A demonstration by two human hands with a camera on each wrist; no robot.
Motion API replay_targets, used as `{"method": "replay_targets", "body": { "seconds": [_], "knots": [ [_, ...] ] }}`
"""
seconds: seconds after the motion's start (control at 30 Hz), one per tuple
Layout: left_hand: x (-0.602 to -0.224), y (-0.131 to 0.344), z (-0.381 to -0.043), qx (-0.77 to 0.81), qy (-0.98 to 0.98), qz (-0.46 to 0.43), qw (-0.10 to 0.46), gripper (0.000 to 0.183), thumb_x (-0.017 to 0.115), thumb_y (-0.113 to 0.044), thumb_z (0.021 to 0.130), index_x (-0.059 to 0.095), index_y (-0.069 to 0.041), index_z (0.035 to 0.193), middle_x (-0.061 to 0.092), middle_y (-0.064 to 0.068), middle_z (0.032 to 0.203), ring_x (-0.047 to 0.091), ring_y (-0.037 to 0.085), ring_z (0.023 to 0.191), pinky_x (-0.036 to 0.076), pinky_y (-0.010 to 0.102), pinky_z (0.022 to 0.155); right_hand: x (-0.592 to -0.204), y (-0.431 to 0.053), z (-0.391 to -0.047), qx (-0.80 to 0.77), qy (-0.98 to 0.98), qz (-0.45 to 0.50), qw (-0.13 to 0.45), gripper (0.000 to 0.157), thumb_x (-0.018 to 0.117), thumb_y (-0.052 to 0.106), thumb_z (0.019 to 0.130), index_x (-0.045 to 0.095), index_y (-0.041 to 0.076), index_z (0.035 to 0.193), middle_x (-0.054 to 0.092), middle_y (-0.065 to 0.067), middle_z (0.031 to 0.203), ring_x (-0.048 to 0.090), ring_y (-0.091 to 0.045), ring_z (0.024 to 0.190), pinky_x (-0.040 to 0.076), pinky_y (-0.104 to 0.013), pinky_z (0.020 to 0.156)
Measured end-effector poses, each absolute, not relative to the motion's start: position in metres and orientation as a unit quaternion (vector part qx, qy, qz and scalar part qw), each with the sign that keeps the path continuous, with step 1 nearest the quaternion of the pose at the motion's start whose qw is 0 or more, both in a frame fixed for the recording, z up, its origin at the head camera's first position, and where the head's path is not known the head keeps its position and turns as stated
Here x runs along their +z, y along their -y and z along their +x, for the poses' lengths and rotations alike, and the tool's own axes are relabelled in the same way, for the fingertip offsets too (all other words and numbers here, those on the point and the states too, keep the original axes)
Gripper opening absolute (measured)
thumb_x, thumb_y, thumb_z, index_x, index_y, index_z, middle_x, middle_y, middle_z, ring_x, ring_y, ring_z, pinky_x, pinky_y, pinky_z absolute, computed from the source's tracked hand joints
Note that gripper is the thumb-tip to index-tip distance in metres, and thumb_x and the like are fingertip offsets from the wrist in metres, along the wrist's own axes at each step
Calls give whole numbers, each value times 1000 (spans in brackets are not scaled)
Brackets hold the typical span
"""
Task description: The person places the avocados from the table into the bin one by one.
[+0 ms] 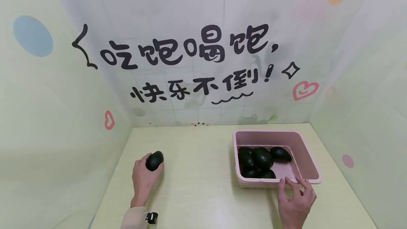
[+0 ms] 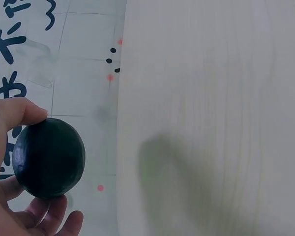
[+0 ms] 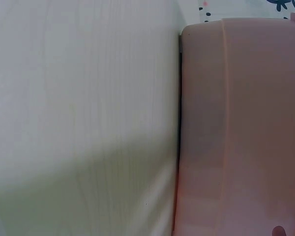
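My left hand (image 1: 147, 176) holds a dark green, glossy avocado (image 1: 154, 160) above the left part of the table, thumb on one side and fingers on the other. The left wrist view shows the same avocado (image 2: 49, 158) close up, apart from the tabletop. At the right, my right hand (image 1: 297, 200) grips the front rim of a pink plastic bin (image 1: 271, 131), its fingertips at the edge. Several more avocados (image 1: 263, 157) lie inside, mostly heaped on the left. In the right wrist view only a fingertip (image 3: 279, 231) appears beside the bin's outer wall (image 3: 260, 123).
The pale wood-grain table (image 1: 197, 165) runs between the left hand and the bin. A printed backdrop (image 1: 190, 10) with dark lettering stands behind and along both sides. A black band (image 1: 152, 218) is at the left wrist.
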State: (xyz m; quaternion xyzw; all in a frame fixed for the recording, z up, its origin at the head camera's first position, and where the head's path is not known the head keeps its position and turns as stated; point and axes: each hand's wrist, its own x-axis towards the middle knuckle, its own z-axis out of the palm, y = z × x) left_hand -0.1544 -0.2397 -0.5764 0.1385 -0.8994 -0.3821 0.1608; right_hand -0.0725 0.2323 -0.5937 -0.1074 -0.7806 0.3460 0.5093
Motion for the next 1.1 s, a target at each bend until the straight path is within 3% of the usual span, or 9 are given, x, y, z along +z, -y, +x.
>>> {"method": "replay_targets", "body": {
  "seconds": [1.1],
  "knots": [
    [-546, 211, -156, -386, 904, 78, 165, 63, 85, -30, 86, 66, -11, 143, 63, 21, 124, 64, 37, 104, 51, 50, 87, -594, -232, -73, 348, 776, -104, 517, 19, 77, 11, 87, 76, -7, 94, 61, -36, 117, 49, -56, 124, 33, -7, 100]
  ]
}}
